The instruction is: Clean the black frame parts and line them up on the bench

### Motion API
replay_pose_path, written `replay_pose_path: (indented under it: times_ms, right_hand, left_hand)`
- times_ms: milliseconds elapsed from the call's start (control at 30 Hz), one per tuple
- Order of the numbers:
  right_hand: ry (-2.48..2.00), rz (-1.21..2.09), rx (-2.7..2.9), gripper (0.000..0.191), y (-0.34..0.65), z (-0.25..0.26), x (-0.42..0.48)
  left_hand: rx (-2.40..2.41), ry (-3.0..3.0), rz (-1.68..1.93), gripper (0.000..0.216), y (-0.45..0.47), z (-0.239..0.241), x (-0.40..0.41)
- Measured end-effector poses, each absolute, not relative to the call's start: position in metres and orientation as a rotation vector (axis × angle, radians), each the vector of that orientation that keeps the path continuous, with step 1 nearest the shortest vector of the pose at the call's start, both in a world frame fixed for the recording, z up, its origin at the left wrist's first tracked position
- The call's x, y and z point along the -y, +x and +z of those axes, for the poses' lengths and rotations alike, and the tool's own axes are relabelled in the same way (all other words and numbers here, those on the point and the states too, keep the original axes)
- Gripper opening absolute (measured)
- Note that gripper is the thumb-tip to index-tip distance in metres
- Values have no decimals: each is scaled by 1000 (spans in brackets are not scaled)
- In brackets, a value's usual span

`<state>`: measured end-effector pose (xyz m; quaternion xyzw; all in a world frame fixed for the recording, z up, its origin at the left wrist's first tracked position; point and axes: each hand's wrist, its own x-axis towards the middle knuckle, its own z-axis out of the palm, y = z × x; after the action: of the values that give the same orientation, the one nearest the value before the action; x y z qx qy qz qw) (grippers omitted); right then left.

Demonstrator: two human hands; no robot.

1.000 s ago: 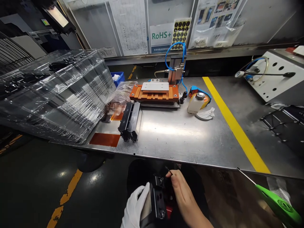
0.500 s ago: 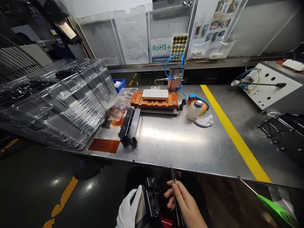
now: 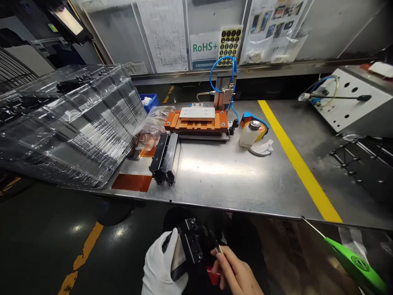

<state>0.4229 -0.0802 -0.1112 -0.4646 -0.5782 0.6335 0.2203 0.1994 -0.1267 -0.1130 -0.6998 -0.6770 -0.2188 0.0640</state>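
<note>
In a white glove, my left hand point(image 3: 158, 264) grips a black moulded part point(image 3: 193, 248) with a pale flat side, tilted below the bench's front edge. My bare right hand point(image 3: 236, 270) is closed around a slim dark tool point(image 3: 215, 241), its tip pointing up and left near the part. The exact kind of tool cannot be made out. On the bench stand similar long black parts point(image 3: 166, 157), side by side. Behind them is an orange fixture point(image 3: 196, 126) with a white plate on top and blue air hoses.
Wrapped clear trays point(image 3: 92, 123) are stacked at the left. A brown sheet point(image 3: 132, 182) lies near the front edge. Right of the fixture stand a white bottle point(image 3: 249, 135) and a white cloth point(image 3: 261, 148). A green-handled tool point(image 3: 353, 262) juts in at lower right, beyond the yellow stripe point(image 3: 294, 155).
The tool in my right hand has tilted leftward, and its tip is now nearer the black part. My left hand has turned the part slightly. The whole view has shifted a little.
</note>
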Motion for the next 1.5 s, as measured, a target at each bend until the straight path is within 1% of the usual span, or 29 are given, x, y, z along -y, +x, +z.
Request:
replay_pose_path:
  times_ms: [100, 233, 367, 500, 600, 667, 767, 867, 1033, 1100, 1167, 1300, 1333, 1400, 1500]
  right_hand:
    - [-1210, 1629, 1877, 38, 421, -89, 74]
    - [-1183, 1339, 2050, 29, 417, -87, 71]
    - [-1107, 1352, 2078, 27, 419, -83, 70]
    - [-1022, 1378, 2096, 33, 423, -74, 67]
    - [-939, 1330, 2147, 40, 427, -76, 66]
    - [-986, 1328, 2106, 41, 428, -81, 66]
    - [-1109, 1429, 1953, 42, 426, -86, 66]
    - [-1110, 1489, 1887, 52, 423, -87, 63]
    - [-1057, 1283, 2021, 52, 423, -88, 60]
    - [-1046, 1334, 1973, 52, 422, -88, 60]
    - [-1047, 1401, 1917, 57, 421, -89, 60]
    - [-993, 1286, 2021, 55, 425, -90, 60]
    - [-1000, 1319, 2010, 52, 427, -90, 60]
    - [-1105, 1487, 1897, 46, 431, -89, 60]
    - [-1261, 1735, 1728, 44, 433, -90, 61]
  left_hand:
    - [2091, -2089, -655, 84, 205, -109, 122]
    - [2127, -2085, -738, 82, 212, -107, 121]
    - [2148, -2088, -773, 82, 215, -110, 127]
    - [2249, -2052, -684, 89, 217, -119, 132]
    - [2249, -2018, -694, 84, 221, -120, 130]
    - [2207, -2024, -738, 80, 223, -118, 129]
    - [2168, -2061, -783, 79, 225, -117, 128]
    - [2173, -2052, -770, 80, 223, -123, 129]
    - [2171, -2061, -756, 87, 222, -130, 130]
    - [2173, -2066, -742, 85, 224, -128, 130]
    - [2161, -2074, -724, 82, 226, -124, 129]
    - [2154, -2084, -734, 86, 224, -117, 130]
    - [2155, -2097, -719, 87, 221, -115, 129]
    - [2139, -2145, -640, 87, 213, -109, 126]
    - [2111, -2254, -476, 82, 199, -100, 118]
